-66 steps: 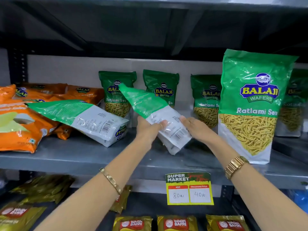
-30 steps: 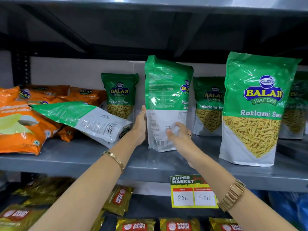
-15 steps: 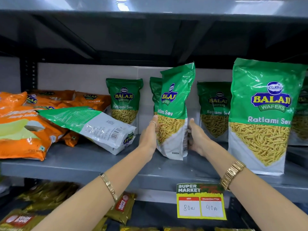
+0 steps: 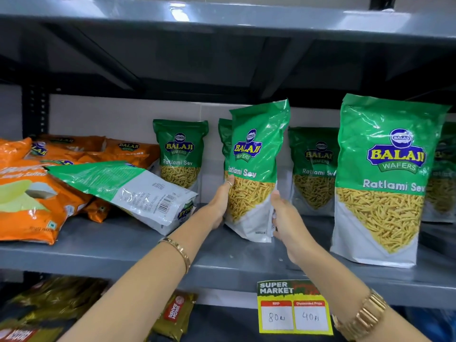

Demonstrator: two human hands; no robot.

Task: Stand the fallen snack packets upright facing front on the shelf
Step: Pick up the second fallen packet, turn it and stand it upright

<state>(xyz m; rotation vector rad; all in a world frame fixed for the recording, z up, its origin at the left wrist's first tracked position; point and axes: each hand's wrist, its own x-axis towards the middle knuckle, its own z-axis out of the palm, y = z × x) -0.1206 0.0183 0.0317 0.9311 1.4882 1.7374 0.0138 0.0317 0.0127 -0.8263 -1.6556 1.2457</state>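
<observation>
Here your left hand [image 4: 218, 206] and right hand [image 4: 283, 215] clasp a glossy "Balaji Wafers Ratlami Sev" packet [image 4: 254, 169] upright at shelf [image 4: 123, 253] centre; another pouch [image 4: 128, 191] lies at nine o'clock.

This is looking like a shop — a supermarket aisle. Grey metal shelves [image 4: 123, 253] are carrying many identical green snack packets [image 4: 385, 178] in a row, with orange packets [image 4: 32, 206] lying beside them. A price tag [image 4: 293, 307] is hanging on the shelf edge — it is showing "SUPER MARKET", an MRP and a discounted price.
</observation>
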